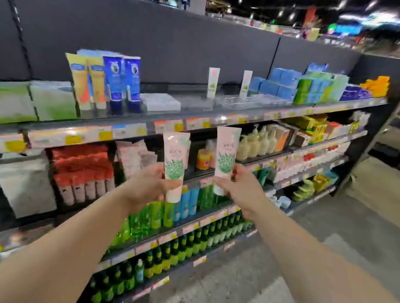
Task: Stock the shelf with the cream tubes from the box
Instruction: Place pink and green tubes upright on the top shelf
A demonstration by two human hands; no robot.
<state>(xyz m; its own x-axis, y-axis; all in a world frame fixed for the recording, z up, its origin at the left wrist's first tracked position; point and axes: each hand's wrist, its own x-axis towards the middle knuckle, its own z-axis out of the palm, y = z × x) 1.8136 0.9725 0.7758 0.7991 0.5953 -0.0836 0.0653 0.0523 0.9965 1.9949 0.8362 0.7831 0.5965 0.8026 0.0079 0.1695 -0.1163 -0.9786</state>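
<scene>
Two cream tubes held up, unshelved
Left hand (151,183) grips one tube (174,163), right hand (240,185) grips another (225,158); two matching tubes (212,82) stand on the top shelf (198,112); box unseen

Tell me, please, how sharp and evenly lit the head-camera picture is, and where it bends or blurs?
Head view: sharpest near the middle, where the left hand and right hand each hold a cream tube; print still soft. Edges smear, the top shelf bows from wide-angle distortion, and ceiling lights streak.

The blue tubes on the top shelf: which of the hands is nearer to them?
Left. The left hand, holding a pink tube, is below and just right of the blue tubes; the right hand with its tube is farther right.
</scene>
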